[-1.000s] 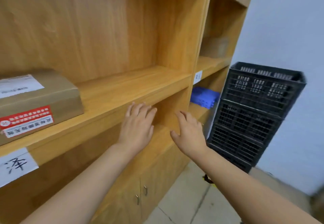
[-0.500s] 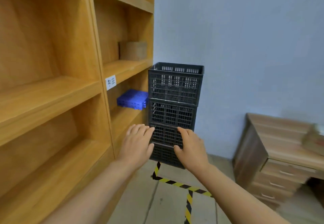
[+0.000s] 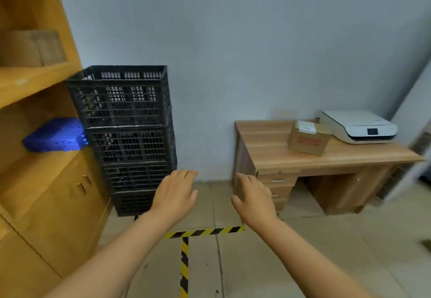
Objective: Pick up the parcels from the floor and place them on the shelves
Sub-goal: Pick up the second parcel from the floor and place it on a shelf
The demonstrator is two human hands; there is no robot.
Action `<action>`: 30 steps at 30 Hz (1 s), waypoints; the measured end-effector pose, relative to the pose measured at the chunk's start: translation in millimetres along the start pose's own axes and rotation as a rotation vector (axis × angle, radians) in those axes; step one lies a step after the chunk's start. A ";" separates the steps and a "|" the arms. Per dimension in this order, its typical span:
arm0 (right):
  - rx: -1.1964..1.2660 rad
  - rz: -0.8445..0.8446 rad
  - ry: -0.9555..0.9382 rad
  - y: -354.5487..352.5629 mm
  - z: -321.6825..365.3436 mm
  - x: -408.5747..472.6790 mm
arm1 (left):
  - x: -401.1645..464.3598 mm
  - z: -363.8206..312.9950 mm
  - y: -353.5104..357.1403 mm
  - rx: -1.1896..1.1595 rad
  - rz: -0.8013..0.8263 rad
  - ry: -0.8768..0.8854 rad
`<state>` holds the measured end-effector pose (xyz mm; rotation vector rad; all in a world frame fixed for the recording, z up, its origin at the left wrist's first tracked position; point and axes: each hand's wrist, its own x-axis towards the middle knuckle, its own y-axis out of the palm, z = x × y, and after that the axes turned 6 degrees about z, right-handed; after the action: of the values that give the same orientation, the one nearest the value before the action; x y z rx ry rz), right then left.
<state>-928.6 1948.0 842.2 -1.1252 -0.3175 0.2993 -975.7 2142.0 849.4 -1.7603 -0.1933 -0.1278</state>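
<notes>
Hands come first: the left hand (image 3: pixel 175 194) and the right hand (image 3: pixel 254 198) both hang in front of the person, palms down, fingers loosely spread, holding nothing. No parcel lies on the visible stretch of tiled floor (image 3: pixel 314 251); the only one near at hand is a brown cardboard parcel with a white label and red print (image 3: pixel 307 139), sitting on the light wooden worktop (image 3: pixel 268 148) just beside a white flatbed printer (image 3: pixel 356 126). Another cardboard box (image 3: pixel 32 47), blurred, already sits on an upper board of the yellow wooden shelves (image 3: pixel 42 74), with a blue perforated plastic object (image 3: pixel 54 134) one level down. The step in hand looks like searching for the next parcel, so the sensible course is to scan the floor outside this view, which may hold more. The stack of black plastic crates (image 3: pixel 126 134) stands touching the shelf end, and the yellow-and-black floor tape (image 3: pixel 205 231) marks a line underfoot; a carrying path should avoid clipping the crates. Once a parcel is found, a two-handed grip on opposite sides would keep it level.
</notes>
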 end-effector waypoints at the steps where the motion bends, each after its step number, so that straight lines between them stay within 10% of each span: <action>1: -0.004 -0.011 0.053 -6.5 -18.6 -1.8 | 13.3 -16.3 7.2 -0.029 0.019 0.030; 30: -0.009 -0.234 1.065 -127.3 -395.6 0.5 | 321.4 -391.8 210.8 -0.244 0.456 0.848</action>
<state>-762.6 1569.1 802.0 -1.0981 0.4943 -0.5165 -610.5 1737.3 785.9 -1.7946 0.8593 -0.5623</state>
